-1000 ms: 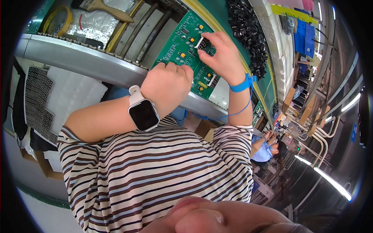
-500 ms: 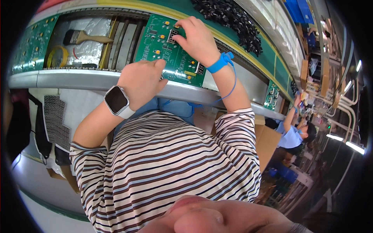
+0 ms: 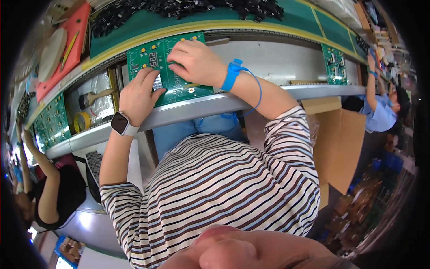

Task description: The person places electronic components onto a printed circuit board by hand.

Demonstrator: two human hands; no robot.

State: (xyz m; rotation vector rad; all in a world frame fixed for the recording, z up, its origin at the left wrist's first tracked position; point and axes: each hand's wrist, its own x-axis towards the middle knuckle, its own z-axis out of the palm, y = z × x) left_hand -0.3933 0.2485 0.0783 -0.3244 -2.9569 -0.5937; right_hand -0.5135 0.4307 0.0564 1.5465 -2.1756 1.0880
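Green rectangular circuit board (image 3: 172,85) is lying alongside the silver metal rail (image 3: 197,106), under the bare left hand (image 3: 135,99), thumb and fingers parted, and the bare right hand (image 3: 199,62), curled farther from the rail; any grip is hiding from me.

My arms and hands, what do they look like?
Your left hand is ungloved, with a white-banded, dark-faced watch at the wrist. Your right hand is ungloved too, with a blue strap and thin blue cord. The short sleeves have cream, brown and light-blue stripes.
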